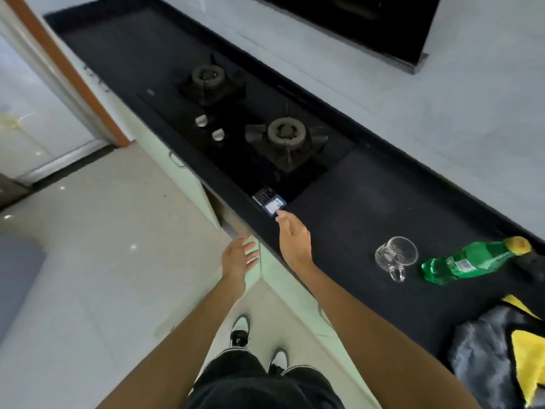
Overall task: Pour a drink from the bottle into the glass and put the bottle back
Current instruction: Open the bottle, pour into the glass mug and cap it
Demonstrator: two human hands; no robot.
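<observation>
Both hands [239, 255] well apart from bottle [472, 259].

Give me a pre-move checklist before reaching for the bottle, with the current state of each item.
1. Right hand free: not ok, its fingertip is on the small device at the counter edge.
2. Left hand free: ok, open and holding nothing.
3. Green bottle reachable: ok, standing on the black counter, unobstructed.
4. Yellow cap removed: not ok, it is on the bottle.
5. Glass mug ready: ok, standing beside the bottle, apart from it, looks empty.
6. Burners off: cannot tell.
</observation>
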